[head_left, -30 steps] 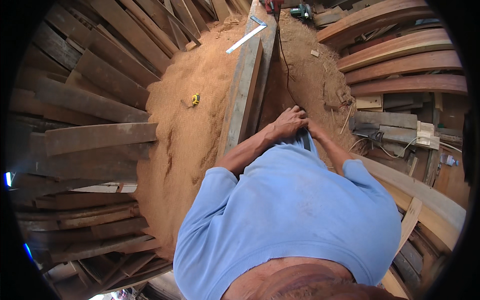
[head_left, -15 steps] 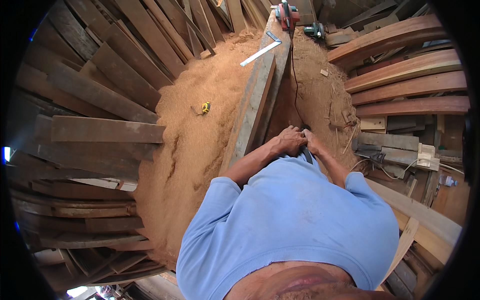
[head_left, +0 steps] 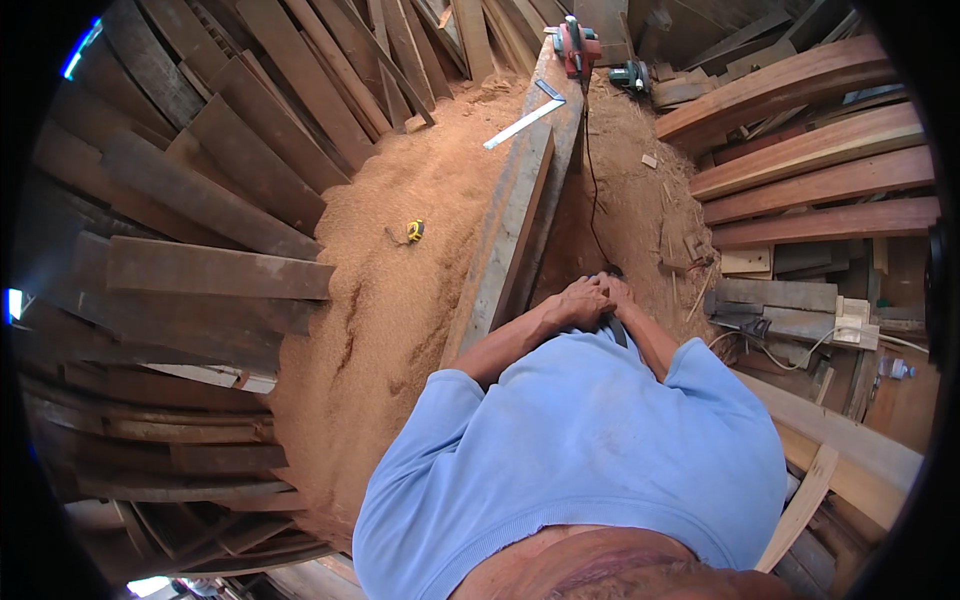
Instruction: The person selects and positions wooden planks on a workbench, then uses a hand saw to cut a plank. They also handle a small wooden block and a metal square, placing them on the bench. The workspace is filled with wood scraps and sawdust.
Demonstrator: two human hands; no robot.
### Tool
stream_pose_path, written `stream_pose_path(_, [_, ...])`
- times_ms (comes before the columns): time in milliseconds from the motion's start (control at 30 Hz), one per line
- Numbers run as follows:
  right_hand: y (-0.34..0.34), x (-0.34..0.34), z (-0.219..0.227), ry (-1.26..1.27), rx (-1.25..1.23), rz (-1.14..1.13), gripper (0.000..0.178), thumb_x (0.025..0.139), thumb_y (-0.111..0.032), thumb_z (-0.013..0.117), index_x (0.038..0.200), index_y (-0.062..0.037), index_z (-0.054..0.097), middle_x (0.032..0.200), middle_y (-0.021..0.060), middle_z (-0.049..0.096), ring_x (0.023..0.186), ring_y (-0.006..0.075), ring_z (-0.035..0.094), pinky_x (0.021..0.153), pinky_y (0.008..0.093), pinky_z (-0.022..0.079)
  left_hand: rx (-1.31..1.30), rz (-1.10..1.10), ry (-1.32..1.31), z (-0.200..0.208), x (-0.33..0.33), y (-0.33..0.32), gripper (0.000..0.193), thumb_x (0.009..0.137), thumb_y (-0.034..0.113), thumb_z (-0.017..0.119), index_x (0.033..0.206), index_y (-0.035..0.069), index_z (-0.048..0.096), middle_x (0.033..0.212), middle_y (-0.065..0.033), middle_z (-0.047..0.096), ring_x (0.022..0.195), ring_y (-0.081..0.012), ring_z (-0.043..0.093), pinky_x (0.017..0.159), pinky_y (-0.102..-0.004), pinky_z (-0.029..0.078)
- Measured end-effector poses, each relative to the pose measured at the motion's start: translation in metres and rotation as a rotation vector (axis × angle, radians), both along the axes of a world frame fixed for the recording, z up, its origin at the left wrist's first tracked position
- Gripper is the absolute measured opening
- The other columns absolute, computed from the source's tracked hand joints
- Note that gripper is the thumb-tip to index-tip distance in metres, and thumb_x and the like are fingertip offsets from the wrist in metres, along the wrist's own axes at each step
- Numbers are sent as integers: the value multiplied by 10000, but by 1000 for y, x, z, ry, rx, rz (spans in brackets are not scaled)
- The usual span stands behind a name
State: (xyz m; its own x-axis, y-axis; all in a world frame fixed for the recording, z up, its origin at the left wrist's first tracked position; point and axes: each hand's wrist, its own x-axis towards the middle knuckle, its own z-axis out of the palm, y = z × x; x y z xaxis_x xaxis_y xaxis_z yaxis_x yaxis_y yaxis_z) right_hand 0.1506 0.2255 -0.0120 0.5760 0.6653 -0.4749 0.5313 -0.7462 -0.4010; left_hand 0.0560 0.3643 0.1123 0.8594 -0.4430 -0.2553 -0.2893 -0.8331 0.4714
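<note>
At my waist, just below the front of my blue shirt, my left hand (head_left: pixel 580 302) and my right hand (head_left: pixel 618 291) are drawn together, touching, with their fingers curled in. What they close on is hidden. A dark strap (head_left: pixel 619 331) shows under them against the shirt, and a small dark piece (head_left: pixel 613 270) sticks out just beyond the knuckles. A black cord (head_left: pixel 594 195) runs from a red power tool (head_left: pixel 576 50) down toward my hands. To their left lies a long grey-sided plank (head_left: pixel 500 250) on a wooden beam, with a try square (head_left: pixel 525 123) across its far part.
A yellow tape measure (head_left: pixel 415 231) rests on the sawdust (head_left: pixel 370 350). Boards (head_left: pixel 220 268) lean all along the left, and curved reddish timbers (head_left: pixel 820 165) stack at right. A green power tool (head_left: pixel 629 76) sits at the far end, a plastic bottle (head_left: pixel 897 370) at right.
My hands have drawn closer together, the right one now against the left. My head view has shifted slightly; the plank, tools and tape measure stay in place.
</note>
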Motion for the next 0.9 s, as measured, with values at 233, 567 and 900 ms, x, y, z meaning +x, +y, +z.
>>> stream_pose_path(233, [-17, 23, -15, 312, 289, 346, 400, 842, -326, 647, 1106, -27, 671, 1049, 213, 706, 987, 407, 678, 832, 467, 540, 94, 44, 177, 2, -2, 15, 446, 747, 284, 724, 1186, 225, 676, 1158, -159, 638, 1098, -356, 599, 889, -459, 502])
stream_pose_path(567, [-17, 14, -26, -98, 378, -131, 265, 902, -303, 543, 1029, -91, 639, 1009, 133, 687, 1046, 324, 657, 854, 453, 518, -528, 83, -74, -1, 23, 22, 195, 786, 83, 631, 964, 19, 677, 915, -213, 676, 899, -405, 665, 789, -477, 535])
stream_pose_path(900, [-40, 32, -32, 30, -71, 84, 332, 821, -193, 610, 1110, -29, 610, 1059, 254, 697, 1003, 427, 670, 842, 505, 538, -293, 281, 130, -8, -6, 44, 390, 849, 269, 668, 1178, 60, 647, 1031, -216, 700, 1007, -401, 662, 879, -482, 529])
